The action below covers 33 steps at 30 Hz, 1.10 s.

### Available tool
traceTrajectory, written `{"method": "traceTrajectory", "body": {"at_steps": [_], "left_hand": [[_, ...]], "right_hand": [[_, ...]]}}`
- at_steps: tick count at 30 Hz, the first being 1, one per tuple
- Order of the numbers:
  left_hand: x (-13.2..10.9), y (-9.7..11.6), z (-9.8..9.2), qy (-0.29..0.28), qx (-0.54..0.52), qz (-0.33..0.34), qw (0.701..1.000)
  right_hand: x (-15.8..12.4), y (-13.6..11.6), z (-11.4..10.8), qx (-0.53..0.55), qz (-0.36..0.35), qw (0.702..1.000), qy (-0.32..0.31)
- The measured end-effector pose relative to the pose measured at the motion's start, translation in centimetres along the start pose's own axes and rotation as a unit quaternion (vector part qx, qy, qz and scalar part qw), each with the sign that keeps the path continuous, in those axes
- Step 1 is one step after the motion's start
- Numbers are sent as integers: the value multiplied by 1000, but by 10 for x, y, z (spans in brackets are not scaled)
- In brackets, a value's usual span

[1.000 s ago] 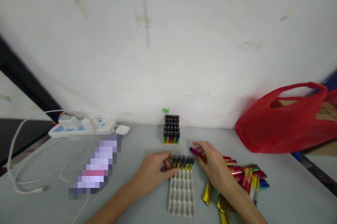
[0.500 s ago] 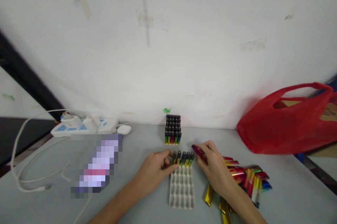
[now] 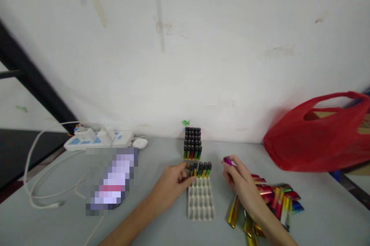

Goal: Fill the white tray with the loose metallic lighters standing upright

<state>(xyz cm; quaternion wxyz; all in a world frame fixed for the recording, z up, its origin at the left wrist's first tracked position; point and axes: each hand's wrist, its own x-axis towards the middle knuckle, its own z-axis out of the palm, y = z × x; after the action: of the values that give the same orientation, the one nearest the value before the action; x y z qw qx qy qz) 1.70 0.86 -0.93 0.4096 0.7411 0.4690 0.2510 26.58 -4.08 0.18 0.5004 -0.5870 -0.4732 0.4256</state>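
A pale moulded tray (image 3: 201, 199) with rows of small hollows lies in front of me. In its far row stand several black-topped, shiny coloured batteries (image 3: 200, 169). My left hand (image 3: 176, 178) is closed at the tray's far left corner, thumb on the near side of the row and index finger behind it. To the right of the tray, my right hand (image 3: 239, 176) pinches a purple battery (image 3: 227, 160) between thumb and fingers, raised off the table. Behind the tray, a block of upright batteries (image 3: 192, 144) stands close to the wall.
Loose shiny batteries (image 3: 280, 199) in red, gold, green and blue lie heaped beside and under my right forearm. A red plastic bag (image 3: 306, 142) stands at the right. On the left are a white power strip (image 3: 100, 140), cables and a blurred-out phone (image 3: 115, 180).
My right hand has drawn back to the right, away from the row, and the purple battery has turned in its fingers. My left hand keeps its place at the tray. The view has shifted slightly.
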Motion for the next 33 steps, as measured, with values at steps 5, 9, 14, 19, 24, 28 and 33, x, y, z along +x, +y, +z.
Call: {"method": "traceTrajectory", "body": {"at_steps": [5, 9, 14, 19, 24, 28, 33], "left_hand": [[-1, -1, -1, -5, -42, -4, 999], [-2, -2, -3, -24, -98, -11, 995], [-1, -5, -3, -27, -113, -14, 993], [2, -7, -4, -32, -90, -5, 995], [1, -5, -6, -42, -68, -7, 997], [-1, 0, -8, -49, -48, -10, 998], [-1, 2, -8, -52, -32, -13, 998]], "right_hand": [[5, 4, 4, 176, 119, 973, -91], [4, 6, 3, 244, 148, 949, -134], [0, 1, 4, 279, 173, 926, -188], [-5, -4, 6, 307, 196, 909, -205], [-8, -4, 9, 311, 210, 905, -199], [-9, -1, 11, 308, 225, 903, -197], [-10, -3, 11, 278, 231, 914, -186]]}}
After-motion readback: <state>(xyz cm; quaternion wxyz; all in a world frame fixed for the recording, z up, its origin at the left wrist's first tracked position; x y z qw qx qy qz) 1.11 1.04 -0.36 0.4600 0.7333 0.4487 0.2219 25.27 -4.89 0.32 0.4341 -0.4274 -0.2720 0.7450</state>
